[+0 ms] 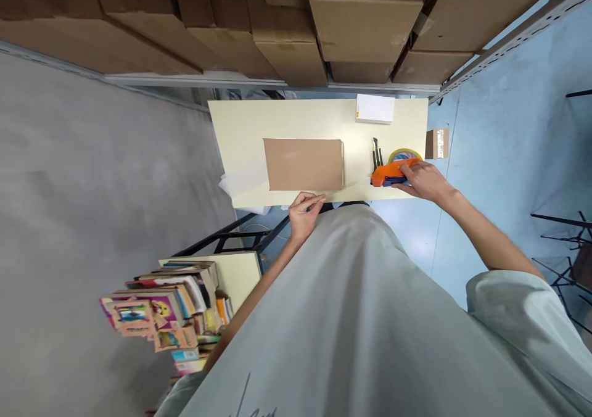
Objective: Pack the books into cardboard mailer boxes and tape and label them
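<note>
My right hand (423, 179) grips an orange and blue tape dispenser (387, 173) over the right part of the cream table (240, 118). A faint clear strip of tape (355, 189) runs leftward from the dispenser to my left hand (305, 210). At the table's front edge, the fingers of that hand are pinched together on the strip's end. Just beyond my left hand lies a flat brown cardboard box (304, 165). Behind the dispenser are a yellow-rimmed tape roll (404, 154) and a utility knife (375, 148), with a thin dark tool beside the knife.
A white box (375, 108) sits at the table's back edge. Crumpled translucent sheeting (245, 189) hangs over the left front corner. Large cartons (367, 22) fill the shelf above. Stacked books (176, 306) stand at lower left; a small carton (437, 144) is right of the table.
</note>
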The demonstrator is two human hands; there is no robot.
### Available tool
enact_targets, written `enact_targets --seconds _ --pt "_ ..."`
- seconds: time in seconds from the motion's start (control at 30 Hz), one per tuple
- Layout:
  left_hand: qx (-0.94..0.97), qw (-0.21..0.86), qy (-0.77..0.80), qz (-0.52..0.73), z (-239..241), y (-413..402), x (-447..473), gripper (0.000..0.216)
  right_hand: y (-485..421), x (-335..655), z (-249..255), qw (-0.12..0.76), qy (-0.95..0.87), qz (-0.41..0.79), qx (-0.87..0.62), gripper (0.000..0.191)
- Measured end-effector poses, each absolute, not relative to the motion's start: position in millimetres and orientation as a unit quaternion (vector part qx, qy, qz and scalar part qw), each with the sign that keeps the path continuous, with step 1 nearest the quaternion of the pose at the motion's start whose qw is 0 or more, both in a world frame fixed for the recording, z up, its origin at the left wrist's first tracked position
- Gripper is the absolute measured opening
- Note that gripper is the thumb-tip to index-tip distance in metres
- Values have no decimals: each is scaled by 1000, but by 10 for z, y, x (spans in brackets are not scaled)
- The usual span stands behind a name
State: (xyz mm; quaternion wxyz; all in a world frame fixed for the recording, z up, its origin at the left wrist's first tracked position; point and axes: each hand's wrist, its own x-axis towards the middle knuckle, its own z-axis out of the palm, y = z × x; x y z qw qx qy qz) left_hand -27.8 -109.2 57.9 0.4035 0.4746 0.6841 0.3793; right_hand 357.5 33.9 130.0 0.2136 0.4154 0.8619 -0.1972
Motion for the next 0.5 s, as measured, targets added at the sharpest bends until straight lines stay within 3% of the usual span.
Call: enact_targets --seconds 0.23,0.5 --pt "464 385 686 408 2 -1551 105 39 655 3611 925 233 906 -163 315 64" --pt "276 417 735 459 -604 -1741 398 46 644 3551 602 257 926 -129 246 75"
